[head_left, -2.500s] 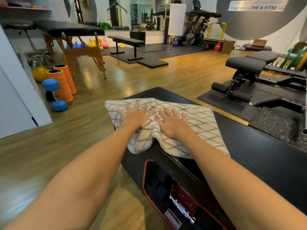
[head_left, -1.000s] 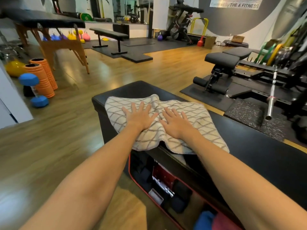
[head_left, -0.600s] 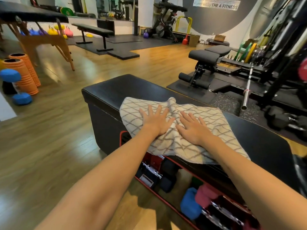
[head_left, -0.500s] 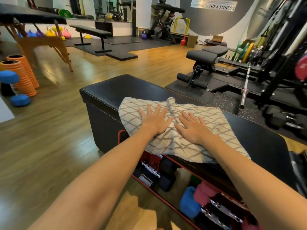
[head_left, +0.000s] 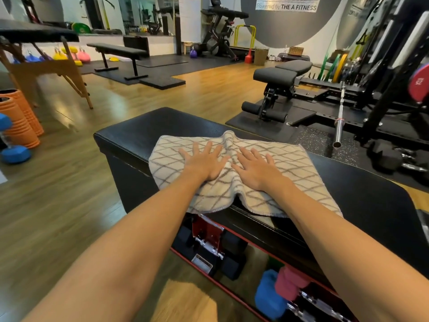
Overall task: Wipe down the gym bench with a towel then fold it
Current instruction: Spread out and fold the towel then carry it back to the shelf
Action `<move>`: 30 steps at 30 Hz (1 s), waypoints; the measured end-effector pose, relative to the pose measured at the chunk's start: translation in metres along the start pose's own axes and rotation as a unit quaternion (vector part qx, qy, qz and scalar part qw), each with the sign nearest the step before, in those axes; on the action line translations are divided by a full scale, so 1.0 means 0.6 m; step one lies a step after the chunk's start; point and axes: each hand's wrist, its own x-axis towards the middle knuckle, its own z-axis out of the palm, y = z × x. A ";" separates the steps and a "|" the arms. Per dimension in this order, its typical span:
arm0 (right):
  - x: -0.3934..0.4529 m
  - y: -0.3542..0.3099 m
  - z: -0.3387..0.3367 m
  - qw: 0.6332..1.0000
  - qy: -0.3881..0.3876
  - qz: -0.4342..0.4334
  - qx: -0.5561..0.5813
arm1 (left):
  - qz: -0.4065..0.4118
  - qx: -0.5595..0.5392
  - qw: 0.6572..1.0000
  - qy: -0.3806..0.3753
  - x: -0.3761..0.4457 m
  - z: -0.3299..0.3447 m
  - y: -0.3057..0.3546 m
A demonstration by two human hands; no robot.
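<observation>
Head view. Both hands lie flat, palms down, fingers straight and spread, pressing on the towel (head_left: 234, 173); neither grasps anything. My left hand (head_left: 204, 162) sits on the left half of the cloth, my right hand (head_left: 256, 169) just beside it, thumbs close together. Towel: cream with a grey diamond grid, spread over the black padded bench top (head_left: 144, 133), bunched into a ridge between and beyond my hands. Its near edge hangs over the near side of the bench. Bench top left of the towel and far right of it is bare black vinyl.

Under the bench, near side: open storage with a red rim, holding black dumbbells with chrome handles (head_left: 209, 247), plus a blue dumbbell (head_left: 267, 296) and a pink dumbbell (head_left: 290, 283) further right.

Left on the wood floor: orange foam rollers (head_left: 18, 122), a blue dumbbell beside them. Far right: an adjustable bench (head_left: 278, 77) and a barbell (head_left: 339, 117).
</observation>
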 end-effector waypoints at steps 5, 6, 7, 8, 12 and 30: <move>0.057 -0.001 -0.001 1.000 -0.002 0.001 -0.008 | -0.012 -0.003 1.000 0.002 0.047 -0.006 -0.011; 0.069 -0.001 -0.002 1.000 -0.001 0.001 -0.009 | -0.014 -0.005 1.000 0.002 0.058 -0.007 -0.013; 0.081 -0.001 -0.003 1.000 0.000 0.001 -0.009 | -0.017 -0.007 1.000 0.002 0.070 -0.009 -0.016; 0.093 -0.001 -0.004 1.000 -0.001 0.001 -0.009 | -0.019 -0.007 1.000 0.002 0.081 -0.010 -0.018; 0.143 -0.001 -0.007 1.000 -0.002 0.008 -0.015 | -0.026 -0.005 1.000 0.002 0.130 -0.014 -0.029; 0.356 0.007 -0.020 1.000 0.006 0.024 0.007 | -0.014 0.025 0.999 0.019 0.353 -0.030 -0.083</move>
